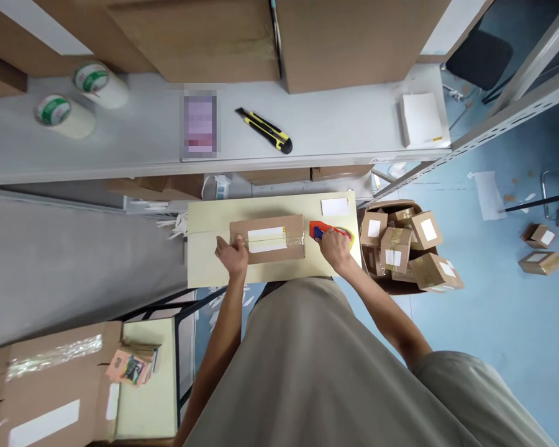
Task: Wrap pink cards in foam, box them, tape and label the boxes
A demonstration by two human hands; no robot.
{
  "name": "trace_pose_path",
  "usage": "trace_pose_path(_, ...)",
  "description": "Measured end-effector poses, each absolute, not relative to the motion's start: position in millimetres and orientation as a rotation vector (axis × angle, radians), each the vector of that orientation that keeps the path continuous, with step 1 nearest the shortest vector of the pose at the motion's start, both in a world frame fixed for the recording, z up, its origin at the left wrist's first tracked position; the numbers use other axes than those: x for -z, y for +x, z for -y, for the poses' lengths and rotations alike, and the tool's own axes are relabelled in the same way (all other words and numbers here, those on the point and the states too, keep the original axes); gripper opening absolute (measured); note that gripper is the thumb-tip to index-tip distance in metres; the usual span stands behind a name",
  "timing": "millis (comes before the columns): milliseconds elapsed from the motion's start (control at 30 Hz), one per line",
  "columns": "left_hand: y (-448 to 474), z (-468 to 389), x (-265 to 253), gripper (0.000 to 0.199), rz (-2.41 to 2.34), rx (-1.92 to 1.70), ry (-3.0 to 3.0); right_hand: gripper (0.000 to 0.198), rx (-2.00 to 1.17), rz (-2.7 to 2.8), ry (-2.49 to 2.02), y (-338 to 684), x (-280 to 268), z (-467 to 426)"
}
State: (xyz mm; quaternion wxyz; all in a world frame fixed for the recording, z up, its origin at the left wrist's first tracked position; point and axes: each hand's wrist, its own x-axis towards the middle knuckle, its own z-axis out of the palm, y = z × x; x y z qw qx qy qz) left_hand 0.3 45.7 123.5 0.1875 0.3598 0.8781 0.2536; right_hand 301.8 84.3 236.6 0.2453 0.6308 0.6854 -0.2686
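A small brown cardboard box (295, 243) lies on a pale yellow tabletop (209, 267). A white label (266, 247) sits on its upper face, with a strip of clear tape running lengthwise across it. My left hand (233, 256) grips the box's left end, thumb on top. Just off the right end, my right hand (334, 247) is closed around a red tape dispenser (317, 228) with a blue part and a yellowish roll. A gap shows between dispenser and box. Behind them lies a white paper slip (335, 207).
A large carton of taped boxes (395, 242) stands right of the table. The shelf (153, 136) ahead bears tape rolls (65, 116), a yellow-black utility knife (264, 130) and a paper stack (422, 121). At lower left are a big carton (51, 379) and booklets (133, 366).
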Motion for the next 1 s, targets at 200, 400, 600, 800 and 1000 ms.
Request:
trace_pose_path(200, 104, -77, -177, 0.100, -1.887, -1.005, 1.699, 0.057, 0.596, -1.990, 2.137, 319, -297, -111)
trace_pose_path(400, 194, -131, -231, 0.097, -1.336, -1.141, 2.212, 0.061, 0.356, -2.209, 2.343, 312, -356, -165)
trace_pose_path(600, 194, -173, -259, 0.100, -1.226, -1.168, 2.303, 0.054, 0.121, -2.334, 2.266, 303, -368, -218)
trace_pose_path(800, 167, -146, -251, 0.097, -1.248, -1.114, 2.303, 0.053, 0.028, -2.254, 2.243, 297, -338, -262)
trace_pose_path(1000, 91, -85, -184, 0.086, -1.527, -0.957, 1.997, 0.067, -0.169, -2.367, 2.285, 304, -315, -238)
